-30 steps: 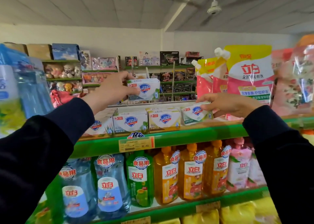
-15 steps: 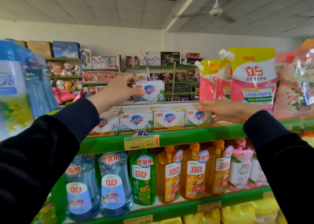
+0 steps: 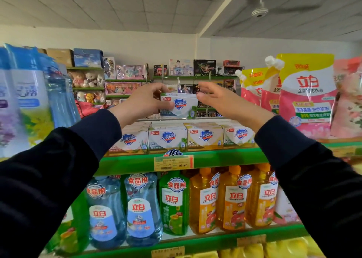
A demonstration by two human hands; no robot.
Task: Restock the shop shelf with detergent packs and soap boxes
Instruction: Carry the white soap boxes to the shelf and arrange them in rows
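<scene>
Up above the shelf's row of Safeguard soap boxes (image 3: 168, 138), the left hand (image 3: 141, 103) pinches a white Safeguard soap box (image 3: 181, 107) by its left end. Beside its right edge, the right hand (image 3: 225, 101) is open, fingers loosely spread, thumb tip at the box's top corner. A pink detergent pack (image 3: 307, 93) reads "立白". The green shelf (image 3: 225, 158) carries a price tag (image 3: 174, 162) reading "16 50".

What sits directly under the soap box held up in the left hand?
Under the held soap box runs a row of soap boxes on the green shelf. Boxes further back are hidden.
</scene>
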